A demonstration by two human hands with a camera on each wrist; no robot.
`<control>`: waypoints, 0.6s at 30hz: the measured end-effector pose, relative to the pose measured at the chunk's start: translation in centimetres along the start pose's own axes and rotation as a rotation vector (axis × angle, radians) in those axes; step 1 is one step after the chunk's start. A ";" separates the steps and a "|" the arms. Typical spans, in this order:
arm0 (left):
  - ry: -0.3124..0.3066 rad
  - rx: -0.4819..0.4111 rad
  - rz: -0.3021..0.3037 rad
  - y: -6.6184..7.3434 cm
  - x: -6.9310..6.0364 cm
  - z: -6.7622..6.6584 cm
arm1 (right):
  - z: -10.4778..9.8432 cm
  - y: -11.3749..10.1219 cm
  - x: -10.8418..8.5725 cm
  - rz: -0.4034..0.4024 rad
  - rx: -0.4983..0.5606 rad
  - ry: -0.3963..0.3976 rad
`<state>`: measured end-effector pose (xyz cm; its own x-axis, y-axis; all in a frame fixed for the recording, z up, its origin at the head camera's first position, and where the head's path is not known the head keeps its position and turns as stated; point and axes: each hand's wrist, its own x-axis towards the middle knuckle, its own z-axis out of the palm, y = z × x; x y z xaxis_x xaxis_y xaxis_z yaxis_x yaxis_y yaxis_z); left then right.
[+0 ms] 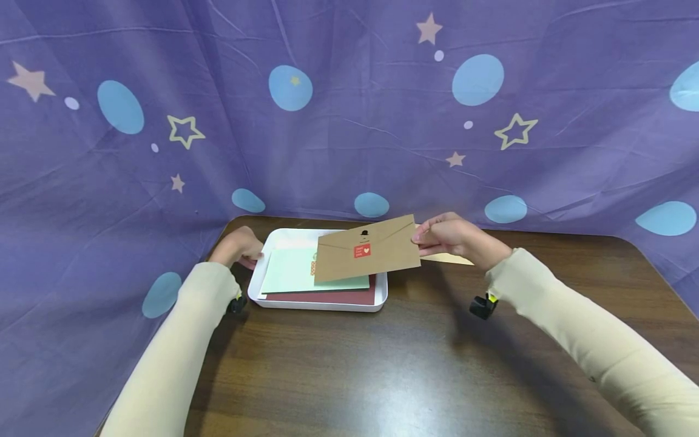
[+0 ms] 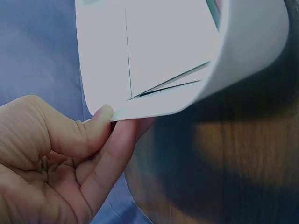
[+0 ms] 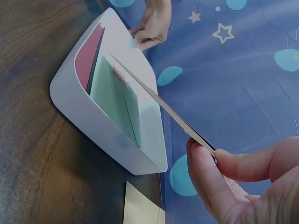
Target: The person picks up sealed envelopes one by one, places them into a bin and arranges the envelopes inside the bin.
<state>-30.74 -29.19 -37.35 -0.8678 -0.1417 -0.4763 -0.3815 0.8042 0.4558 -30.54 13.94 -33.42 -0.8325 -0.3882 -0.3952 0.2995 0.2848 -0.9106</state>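
My right hand (image 1: 445, 235) pinches the right end of a brown kraft envelope (image 1: 377, 255), which bears a red heart sticker and a small hat drawing. The envelope is held tilted above a white tray (image 1: 317, 305); in the right wrist view the envelope (image 3: 163, 105) appears nearly edge-on. Thumb and fingers of my left hand (image 2: 79, 144) pinch the tray's rim at its left end. Inside the tray lies a mint-green envelope (image 1: 289, 270) with an orange mark, partly covered by the brown one in the head view. Beneath it shows a dark red envelope (image 1: 327, 297).
A pale cream envelope (image 1: 448, 258) lies on the brown wooden table (image 1: 437, 364) right of the tray, partly hidden behind my right hand. A purple curtain (image 1: 349, 121) with stars and blue ovals hangs behind the table and along its left side.
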 end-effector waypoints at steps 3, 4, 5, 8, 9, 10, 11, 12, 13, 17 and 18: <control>0.003 -0.001 -0.007 0.1 0.0 0.0 | 0.3 0.0 0.2 0.003 0.000 -0.004; 0.005 -0.001 -0.010 0.1 0.0 0.0 | 0.3 0.0 0.2 0.002 -0.004 -0.009; 0.007 0.001 -0.012 0.1 0.0 0.0 | 0.4 0.0 0.3 0.005 -0.006 -0.009; 0.006 0.001 -0.015 0.2 0.0 0.0 | 0.7 0.0 0.4 0.004 -0.002 -0.012; 0.006 0.001 -0.015 0.2 -0.1 0.0 | 0.8 0.0 0.4 0.005 0.001 -0.012; 0.005 0.005 -0.013 0.2 -0.1 -0.1 | 0.9 0.0 0.5 0.005 0.006 -0.012; 0.004 0.006 -0.012 0.2 -0.1 -0.1 | 1.0 0.1 0.5 0.006 0.012 -0.011; 0.003 0.009 -0.010 0.2 -0.1 -0.1 | 1.1 0.1 0.6 0.007 0.015 -0.010; 0.002 0.012 -0.008 0.2 -0.1 -0.1 | 1.2 0.1 0.6 0.008 0.020 -0.011; 0.003 0.021 -0.006 0.1 -0.1 -0.1 | 1.7 0.3 0.9 0.015 0.044 -0.011; 0.004 0.021 -0.005 0.1 -0.1 -0.1 | 1.8 0.3 1.0 0.019 0.050 -0.007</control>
<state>-30.77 -29.15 -37.16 -0.8671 -0.1483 -0.4756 -0.3793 0.8155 0.4371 -30.45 12.03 -34.28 -0.8232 -0.3894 -0.4132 0.3383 0.2480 -0.9078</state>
